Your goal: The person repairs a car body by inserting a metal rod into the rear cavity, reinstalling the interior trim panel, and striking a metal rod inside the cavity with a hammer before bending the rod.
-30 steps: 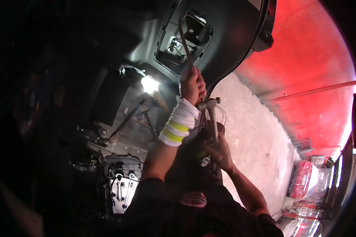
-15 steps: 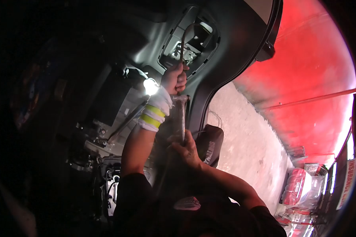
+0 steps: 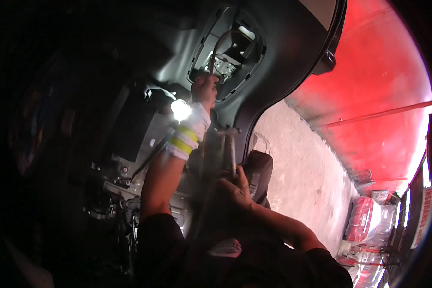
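Note:
My left hand (image 3: 205,90), with a white and yellow band (image 3: 183,137) round the wrist, is closed around a curved metal rod (image 3: 214,50). The rod's bent upper end reaches into an oval opening (image 3: 195,62) in a dark vehicle trim panel, where metal parts (image 3: 225,67) show. Lower down, my right hand (image 3: 237,189) grips a hammer (image 3: 233,156) by its handle, the head up and somewhat blurred. The hammer head is apart from my left hand and the rod. The rod's lower end is hard to make out.
A bright lamp (image 3: 181,110) shines beside my left wrist. The dark vehicle panel (image 3: 283,53) curves along the right, with a concrete floor (image 3: 297,158) beyond. A red sheet wall (image 3: 369,81) and a red vehicle (image 3: 362,218) stand farther right.
My left hand and the rod have shifted slightly left and up. My right hand has lowered the hammer down and to the right, away from my left hand.

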